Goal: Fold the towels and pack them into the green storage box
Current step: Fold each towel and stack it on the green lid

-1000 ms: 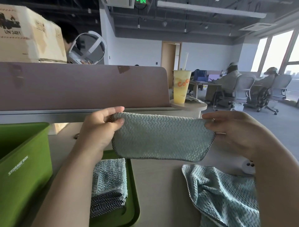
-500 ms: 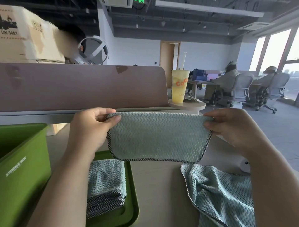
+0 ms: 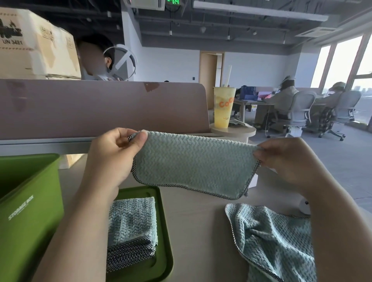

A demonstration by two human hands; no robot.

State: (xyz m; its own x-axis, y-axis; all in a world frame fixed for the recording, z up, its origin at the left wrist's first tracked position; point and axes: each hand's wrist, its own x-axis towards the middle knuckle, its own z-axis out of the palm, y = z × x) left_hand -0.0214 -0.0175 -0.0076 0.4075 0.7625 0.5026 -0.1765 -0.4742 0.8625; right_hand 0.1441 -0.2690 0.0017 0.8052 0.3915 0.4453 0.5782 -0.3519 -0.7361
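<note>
Head view, near to far. Closest, low right: crumpled teal waffle-weave towel (image 3: 271,243) with dark checked edging lay unfolded on the beige desk (image 3: 201,231). Low centre-left: a stack of folded teal towels (image 3: 130,231) sat on a flat green plastic lid (image 3: 163,251), not yet packed. Far left: green plastic storage box (image 3: 26,217), open-topped, white lettering "STORAGE BOX" on its near wall; its inside could not be seen.

Above the desk, a pale teal waffle-weave towel (image 3: 193,165) hung in the air, stretched flat. Left hand (image 3: 112,159) pinched its upper left corner between thumb and curled fingers; right hand (image 3: 285,161) pinched the upper right corner the same way. Long axis ran left to right between the two grips, free edge hanging below. It looked doubled over along the top, though the layers were hard to separate. The next fold likely meant bringing one pinched end across to the other. Box and lid both lay down-left of the towel, so the left hand was the nearer one.

Behind: mauve desk partition (image 3: 100,106). At its right end, a yellow drink cup (image 3: 224,107) with a straw, marked "CoCo" in orange. Upper left: cardboard carton (image 3: 36,46) printed "UN 3481". Green ceiling sign (image 3: 173,2), unreadable.
</note>
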